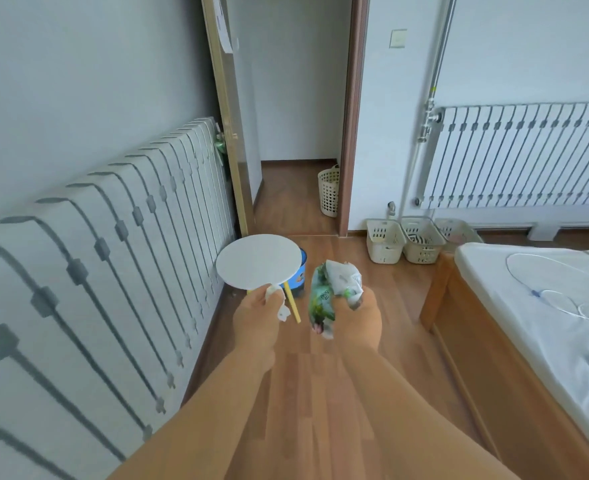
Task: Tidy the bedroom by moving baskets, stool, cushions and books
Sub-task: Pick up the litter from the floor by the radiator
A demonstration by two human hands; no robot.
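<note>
Two bare forearms reach out over the wood floor (324, 393). The left hand (256, 327) has its grip closed on a small scrap of white paper (281, 308), pinched at the fingertips just below the rim of the stool (259, 261). The right hand (360, 317) grips a crumpled green and white wrapper (331, 292), which sticks up and hangs down out of the fist.

The stool stands beside the propped mattress (88, 271), its round white top level and its yellow leg (292, 304) slanting down toward the camera. A blue bin (300, 275) sits just behind and under it, mostly hidden. The step in hand looks like dropping the litter there; both hands should probably pass right of the stool top and let go straight over the bin's mouth, so that nothing lands on the floor.

Three cream baskets (421, 242) stand upright in a row along the far wall, between the doorway and the bed (542, 306). A taller basket (329, 192) stands upright in the hall beyond the door (229, 133).
</note>
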